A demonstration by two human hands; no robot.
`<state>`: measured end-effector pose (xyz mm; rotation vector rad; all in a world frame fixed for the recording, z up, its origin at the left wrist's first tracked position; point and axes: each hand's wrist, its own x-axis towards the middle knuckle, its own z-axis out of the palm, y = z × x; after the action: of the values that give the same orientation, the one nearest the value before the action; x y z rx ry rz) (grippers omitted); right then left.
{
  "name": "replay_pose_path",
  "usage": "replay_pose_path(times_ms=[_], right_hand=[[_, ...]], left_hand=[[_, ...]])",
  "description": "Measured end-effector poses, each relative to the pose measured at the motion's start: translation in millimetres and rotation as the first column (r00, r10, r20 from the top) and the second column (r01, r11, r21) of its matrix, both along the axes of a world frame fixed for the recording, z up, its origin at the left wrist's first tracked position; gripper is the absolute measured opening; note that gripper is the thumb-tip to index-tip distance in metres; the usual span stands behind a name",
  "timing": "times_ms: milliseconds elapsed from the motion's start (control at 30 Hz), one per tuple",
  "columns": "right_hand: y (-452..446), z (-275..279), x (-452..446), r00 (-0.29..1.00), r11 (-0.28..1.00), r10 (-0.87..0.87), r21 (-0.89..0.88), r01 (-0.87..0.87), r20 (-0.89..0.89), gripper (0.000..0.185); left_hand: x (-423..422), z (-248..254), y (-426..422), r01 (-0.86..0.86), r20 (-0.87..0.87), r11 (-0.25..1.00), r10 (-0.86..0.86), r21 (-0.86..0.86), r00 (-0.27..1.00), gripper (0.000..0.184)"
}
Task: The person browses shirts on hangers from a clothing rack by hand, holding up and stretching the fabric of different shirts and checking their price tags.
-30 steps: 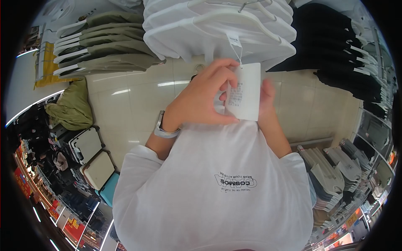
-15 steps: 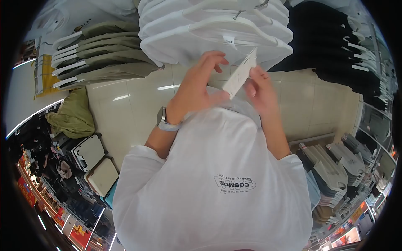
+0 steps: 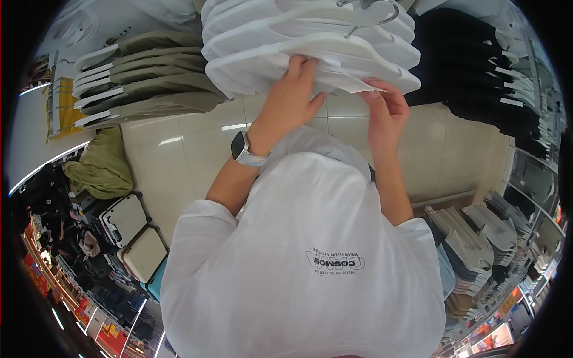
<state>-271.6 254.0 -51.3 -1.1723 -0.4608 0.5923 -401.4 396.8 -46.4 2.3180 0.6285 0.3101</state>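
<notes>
A white T-shirt [image 3: 250, 68] hangs on a white hanger [image 3: 334, 40] at the front of the rack. My left hand [image 3: 289, 95] rests its fingertips at the shirt's neckline, thumb held apart. On the other side, my right hand [image 3: 389, 110] pinches the edge of a thin white tag [image 3: 365, 88] close to the shirt front. The tag is seen nearly edge-on, so its print does not show. A watch [image 3: 242, 146] is on my left wrist.
More white shirts [image 3: 239, 30] hang behind. Olive garments [image 3: 161, 77] hang at the left, black ones [image 3: 453, 59] at the right. Suitcases [image 3: 143, 253] stand at the lower left on the tiled floor [image 3: 197, 140]. Other clothes [image 3: 462, 238] hang at the lower right.
My left hand has let go of the tag and moved up to the shirt's neckline. My right hand has moved up and right with the tag, which has turned flatter.
</notes>
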Motion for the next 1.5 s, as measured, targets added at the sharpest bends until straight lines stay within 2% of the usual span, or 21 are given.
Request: replay_pose_path(times_ms=[67, 200, 267, 300, 367, 500, 567, 633, 733, 767, 800, 933, 1000, 1033, 1100, 1133, 1200, 1233, 1300, 1433, 1500], right_hand=[[4.4, 0.8, 1.6, 0.996, 0.995, -0.058, 0.082, 0.052, 0.071, 0.014], [11.5, 3.1, -0.5, 0.99, 0.996, -0.087, 0.025, 0.085, 0.115, 0.016], [15.0, 0.0, -3.4, 0.955, 0.976, -0.126, -0.14, 0.168, 0.267, 0.019], [16.6, -3.3, -2.9, 0.955, 0.976, -0.126, -0.141, 0.168, 0.267, 0.019], [19.9, -11.3, -0.3, 0.925, 0.921, -0.033, -0.348, 0.175, 0.379, 0.021], [27.1, -14.5, 2.4, 0.922, 0.922, -0.089, -0.319, 0.22, 0.378, 0.019], [27.7, -13.5, 2.8, 0.893, 0.883, -0.057, -0.395, 0.254, 0.446, 0.018], [30.7, -13.4, -1.6, 0.872, 0.894, -0.081, -0.351, 0.278, 0.483, 0.019], [32.5, -22.1, -8.2, 0.813, 0.913, -0.119, -0.258, 0.315, 0.571, 0.019], [33.2, -26.2, -11.7, 0.773, 0.919, -0.139, -0.211, 0.334, 0.618, 0.018], [35.6, -25.1, -17.9, 0.774, 0.916, -0.144, -0.213, 0.34, 0.616, 0.018], [34.5, -26.3, -47.3, 0.816, 0.869, -0.152, -0.318, 0.38, 0.558, 0.015], [36.1, -28.3, -60.2, 0.83, 0.846, -0.132, -0.375, 0.378, 0.541, 0.014], [40.9, -28.2, -68.4, 0.862, 0.833, -0.111, -0.427, 0.352, 0.495, 0.013], [45.0, -22.3, -81.5, 0.888, 0.817, -0.088, -0.477, 0.323, 0.451, 0.012], [45.1, -15.7, -87.3, 0.883, 0.822, -0.008, -0.499, 0.273, 0.47, 0.012], [42.0, -9.5, -98.9, 0.867, 0.821, 0.077, -0.525, 0.225, 0.493, 0.012], [40.5, -10.4, -104.7, 0.88, 0.821, 0.119, -0.543, 0.173, 0.46, 0.012], [40.3, -9.7, -117.8, 0.884, 0.822, 0.17, -0.557, 0.116, 0.435, 0.013], [41.7, -7.7, -146.8, 0.887, 0.808, 0.209, -0.584, 0.081, 0.412, 0.014], [42.6, -8.2, -160.8, 0.889, 0.817, 0.229, -0.576, 0.045, 0.396, 0.014]], left_hand=[[-0.5, -4.8, 0.5, 0.005, -0.003, 1.0, -0.005, -0.002, 1.0, 0.056], [-4.1, -1.4, -4.0, -0.034, -0.045, 0.997, 0.031, -0.072, 0.998, 0.053], [-3.8, 3.9, -5.7, -0.031, -0.066, 0.995, 0.025, -0.099, 0.998, 0.052], [-3.6, 6.5, -6.0, -0.029, -0.086, 0.992, 0.019, -0.125, 0.996, 0.051], [-4.1, 10.5, -6.5, -0.018, -0.094, 0.995, 0.009, -0.101, 0.996, 0.051], [-7.6, 13.9, 2.3, 0.041, -0.147, 0.989, -0.062, -0.141, 0.987, 0.054], [-7.9, 16.3, 5.5, 0.065, -0.177, 0.987, -0.09, -0.145, 0.98, 0.057], [-9.7, 16.1, 8.2, 0.085, -0.213, 0.985, -0.117, -0.151, 0.97, 0.06], [-12.4, 7.1, 10.8, 0.123, -0.175, 0.981, -0.149, -0.152, 0.973, 0.068], [-13.4, 3.0, 10.7, 0.162, -0.067, 0.982, -0.169, -0.1, 0.983, 0.068], [-15.0, 4.2, 13.8, 0.199, 0.039, 0.979, -0.197, -0.046, 0.98, 0.068], [-22.9, 12.8, 32.1, 0.362, 0.072, 0.921, -0.355, -0.142, 0.932, 0.055], [-27.6, 13.6, 39.4, 0.298, 0.093, 0.932, -0.285, -0.204, 0.954, 0.038], [-28.9, 11.0, 42.6, 0.309, 0.099, 0.928, -0.294, -0.207, 0.951, 0.038], [-33.5, 2.9, 45.1, 0.319, 0.29, 0.933, -0.263, -0.166, 0.92, 0.027], [-36.2, -0.7, 46.1, 0.321, 0.299, 0.932, -0.263, -0.167, 0.918, 0.027], [-43.0, -5.1, 46.2, 0.468, 0.478, 0.873, -0.356, -0.137, 0.803, 0.023], [-47.2, -4.9, 46.8, 0.465, 0.488, 0.875, -0.35, -0.134, 0.8, 0.023], [-59.3, -2.7, 48.2, 0.459, 0.377, 0.844, -0.344, -0.277, 0.86, 0.02], [-86.2, -10.3, 53.2, 0.464, 0.375, 0.848, -0.355, -0.256, 0.856, 0.023], [-105.8, -13.4, 52.4, 0.429, 0.298, 0.859, -0.347, -0.278, 0.889, 0.028]])
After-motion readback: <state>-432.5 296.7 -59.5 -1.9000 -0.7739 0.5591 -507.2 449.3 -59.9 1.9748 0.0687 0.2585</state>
